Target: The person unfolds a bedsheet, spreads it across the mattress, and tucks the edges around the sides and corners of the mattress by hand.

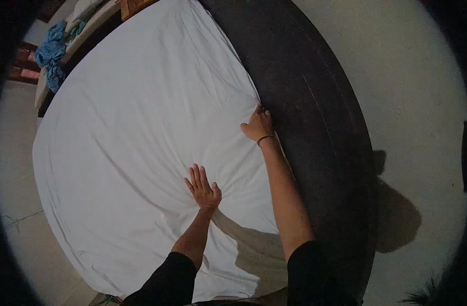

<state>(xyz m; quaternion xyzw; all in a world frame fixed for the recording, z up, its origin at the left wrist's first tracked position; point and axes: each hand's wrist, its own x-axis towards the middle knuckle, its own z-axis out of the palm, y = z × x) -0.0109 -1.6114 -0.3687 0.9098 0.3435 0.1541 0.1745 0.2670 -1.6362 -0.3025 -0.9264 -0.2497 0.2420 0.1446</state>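
A wrinkled white sheet [136,117] covers a wide, bed-like surface. My left hand [203,188] lies flat on the sheet near its middle, fingers spread, with creases fanning out around it. Further up and to the right, my right hand [259,124] is closed on the sheet's right edge, where it meets a dark brown panel [315,117]. Its fingertips are partly hidden at that edge. A thin dark band circles my right wrist.
Blue crumpled cloth [51,51] rests on a ledge at the upper left. A brown wooden piece [136,7] is at the top. Pale floor [417,102] lies right of the panel, with a shadow across it.
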